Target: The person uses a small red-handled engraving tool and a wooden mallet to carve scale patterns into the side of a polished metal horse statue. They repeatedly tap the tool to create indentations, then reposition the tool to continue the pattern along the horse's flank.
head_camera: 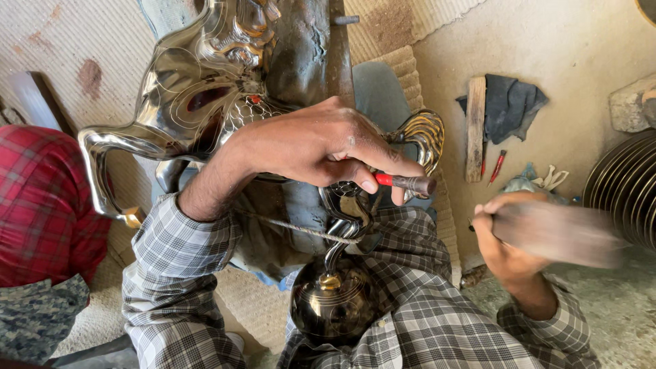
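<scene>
Gripping a short punch-like tool with a red band (404, 182), the person's left hand (321, 147) has its fingers curled tight around the shank and presses the tip toward a polished, engraved metal vessel (205, 82) that lies across the lap. The right hand (506, 239), fist closed on a motion-blurred mallet (557, 232), sits well to the right of the tool. A curved spout and round lid knob (333, 301) of the vessel rest against the checked sleeves, with a cord (301, 231) stretched across it. Beside the person, on the floor, lie a wooden block (475, 126), a dark cloth (509, 102) and a small red-handled tool (497, 167). A glancing strike looks likely to hit the knuckles or skid the tip, scarring the shiny surface.
</scene>
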